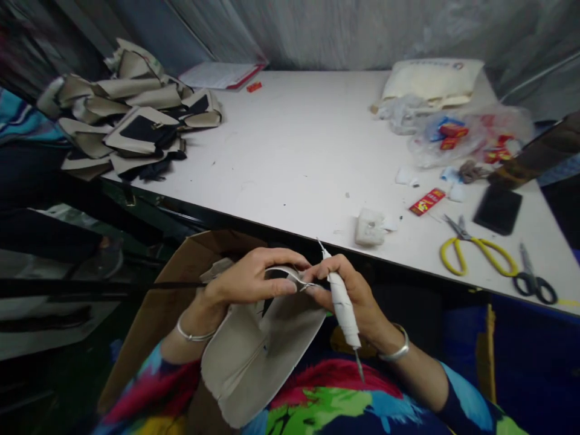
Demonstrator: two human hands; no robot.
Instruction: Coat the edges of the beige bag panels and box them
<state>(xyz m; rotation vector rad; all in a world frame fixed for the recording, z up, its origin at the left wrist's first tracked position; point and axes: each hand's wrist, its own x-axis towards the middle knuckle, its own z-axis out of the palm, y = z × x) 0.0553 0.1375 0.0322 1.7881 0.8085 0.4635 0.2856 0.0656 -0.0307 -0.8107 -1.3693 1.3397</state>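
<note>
Fingers and thumb of the left hand (254,275) pinch the curled upper edge of a beige piece (290,338), which hangs folded in front of the person's bright top (326,393). Right beside them, the right hand (356,293) has its fingertips at that same edge while gripping a white-wrapped tool (343,305), thin metal points showing at both ends. Just beyond, on the pale table (281,145), I see a whitish block (369,228), then a red packet (427,202), yellow-handled scissors (461,234) and black-handled scissors (530,279) rightward. Far left, beige and black pieces (140,130) lie heaped.
</note>
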